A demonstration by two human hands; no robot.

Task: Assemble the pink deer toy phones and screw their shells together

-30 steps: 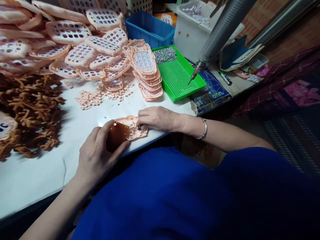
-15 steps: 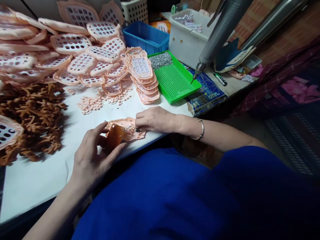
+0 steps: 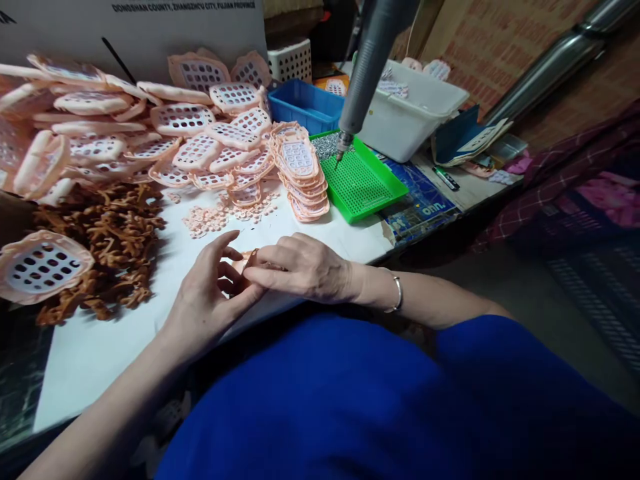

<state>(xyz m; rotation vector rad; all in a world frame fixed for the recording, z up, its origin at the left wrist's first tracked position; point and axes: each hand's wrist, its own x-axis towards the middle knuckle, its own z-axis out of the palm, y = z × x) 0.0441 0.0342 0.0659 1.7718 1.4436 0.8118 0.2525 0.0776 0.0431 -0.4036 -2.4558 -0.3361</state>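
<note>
At the table's front edge, a small brown circuit board (image 3: 251,257) sits between my hands, mostly covered by the fingers. My left hand (image 3: 213,287) curls round its left side, the index finger raised and the thumb below. From the right, my right hand (image 3: 305,267) closes over the board's other edge with thumb and fingers together. The pale pink plastic shell seen under the hands before is nearly all hidden now. Beyond the hands lie small pink plastic pieces (image 3: 205,221) and a stack of pink shells (image 3: 303,170) with white button panels.
Pink shells (image 3: 195,153) are heaped at the back left, beside a pile of brown plastic parts (image 3: 125,250). A green tray (image 3: 367,180) holds small metal screws, with a hanging electric screwdriver (image 3: 367,73) above it. Behind stand a blue bin (image 3: 305,107) and a white bin (image 3: 400,123).
My right hand has moved left from the pink shell to the board, meeting my left hand. The board, tilted up before, is now mostly covered. The view has shifted, and the screwdriver hangs farther left.
</note>
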